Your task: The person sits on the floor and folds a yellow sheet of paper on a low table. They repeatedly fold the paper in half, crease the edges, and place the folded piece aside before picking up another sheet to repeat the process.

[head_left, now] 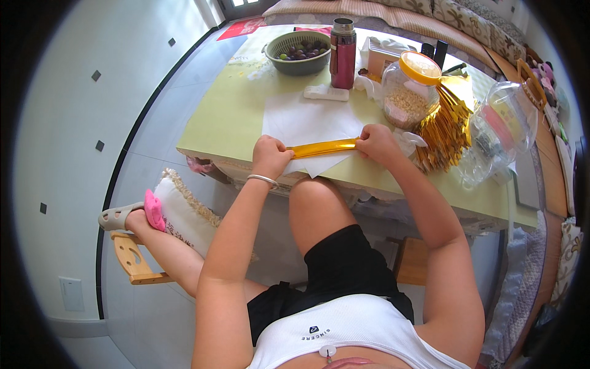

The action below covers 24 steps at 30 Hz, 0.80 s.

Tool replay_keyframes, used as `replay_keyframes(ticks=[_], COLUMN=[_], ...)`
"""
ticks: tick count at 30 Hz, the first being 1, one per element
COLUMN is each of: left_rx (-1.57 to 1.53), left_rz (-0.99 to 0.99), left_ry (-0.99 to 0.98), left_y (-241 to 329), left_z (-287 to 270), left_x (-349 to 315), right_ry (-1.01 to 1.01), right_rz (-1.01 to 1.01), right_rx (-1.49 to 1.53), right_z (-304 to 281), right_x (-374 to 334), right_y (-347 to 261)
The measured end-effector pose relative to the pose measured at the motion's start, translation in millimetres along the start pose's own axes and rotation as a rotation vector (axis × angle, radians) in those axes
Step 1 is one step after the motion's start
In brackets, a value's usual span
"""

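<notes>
A narrow folded strip of shiny gold foil paper [324,148] stretches level between my two hands, over the near edge of the table. My left hand [271,157] pinches its left end, and a pale bangle circles that wrist. At the other end, my right hand [377,146] grips the strip between thumb and fingers. Beneath the strip lies a white sheet of paper [307,120], one corner hanging over the table edge. To the right of my right hand stands a fanned heap of folded gold foil paper [444,126].
On the yellow-green table [227,117] stand a grey-green colander [301,64] of grapes, a purple-red flask [343,58], a small white box [326,93], and a clear jar with a yellow lid [407,92]. Clear plastic containers [507,117] crowd the right end. A cushion [181,206] sits lower left.
</notes>
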<state>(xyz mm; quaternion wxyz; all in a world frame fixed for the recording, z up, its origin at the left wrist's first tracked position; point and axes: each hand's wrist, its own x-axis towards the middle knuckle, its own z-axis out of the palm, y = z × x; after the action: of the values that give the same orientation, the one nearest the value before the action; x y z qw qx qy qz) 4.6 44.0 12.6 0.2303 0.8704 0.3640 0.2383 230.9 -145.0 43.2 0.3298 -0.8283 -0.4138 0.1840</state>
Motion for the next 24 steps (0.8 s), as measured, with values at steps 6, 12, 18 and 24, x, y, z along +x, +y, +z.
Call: replay_keyframes(ticks=[6, 12, 18, 24], left_rx=[0.022, 0.052, 0.257, 0.494], left_rz=[0.016, 0.040, 0.432, 0.756], left_ry=[-0.009, -0.017, 0.044, -0.128], left_y=[4, 5, 26, 27], left_z=[-2, -2, -3, -4], left_x=[-2, -4, -11, -10], right_ry=[0.008, 0.004, 0.015, 0.091], right_rz=[0.002, -0.012, 0.022, -0.046], right_rx=[0.050, 0.038, -0.116, -0.401], right_z=[1, 1, -1, 11], right_x=[4, 1, 0, -4], right_y=[6, 5, -8, -15])
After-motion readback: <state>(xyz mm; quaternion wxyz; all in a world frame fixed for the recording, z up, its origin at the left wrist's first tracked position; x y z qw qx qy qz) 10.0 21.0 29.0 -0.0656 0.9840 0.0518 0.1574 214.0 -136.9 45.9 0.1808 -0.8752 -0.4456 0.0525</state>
